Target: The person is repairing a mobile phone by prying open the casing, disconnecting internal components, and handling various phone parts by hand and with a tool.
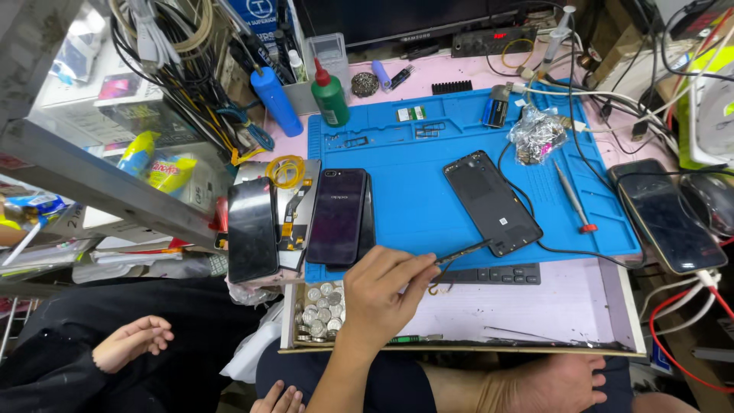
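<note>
On the blue mat, right hand gripping tweezers

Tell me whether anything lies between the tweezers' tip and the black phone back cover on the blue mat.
Nothing visible: the thin metal tweezers in the hand point at the black phone back cover, with only bare blue silicone mat between.

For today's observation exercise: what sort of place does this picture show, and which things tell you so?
Most likely a phone repair bench. A blue work mat holds an opened phone back, more phones lie beside it, and the right hand holds tweezers.
</note>
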